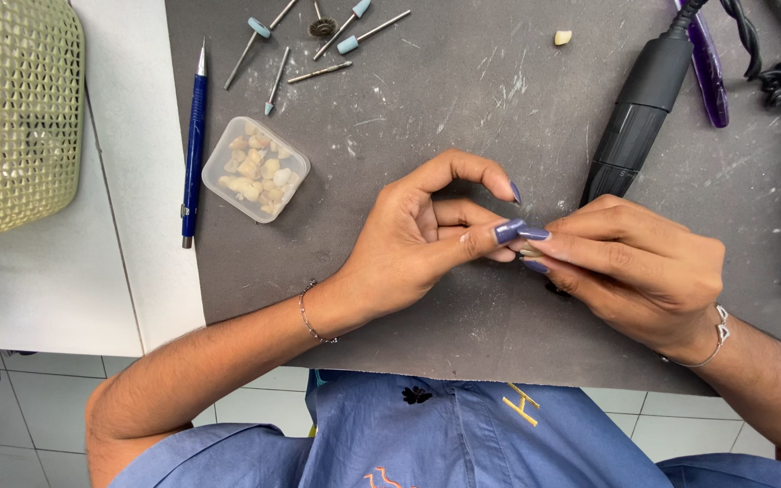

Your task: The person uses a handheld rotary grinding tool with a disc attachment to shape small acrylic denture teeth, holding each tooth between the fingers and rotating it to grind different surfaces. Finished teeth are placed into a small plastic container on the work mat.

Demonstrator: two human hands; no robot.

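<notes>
Left hand [409,244] and right hand [635,267] meet fingertip to fingertip over the grey mat [463,99], each grip pinched narrow on a small pale piece [528,252]; plastic box [255,169] sits at ten o'clock

My two hands, left [409,239] and right [639,271], meet at the mat's centre. At 12 o'clock I count six rotary burs [318,41]; at 10 o'clock, one clear box of many small tooth-like pieces [255,169] and one blue pen [193,145]. One loose piece [562,38] and one black handpiece [639,113] sit at 1 o'clock, with one purple tool [709,77]. One mesh basket [15,113] stands at 9 o'clock.
</notes>
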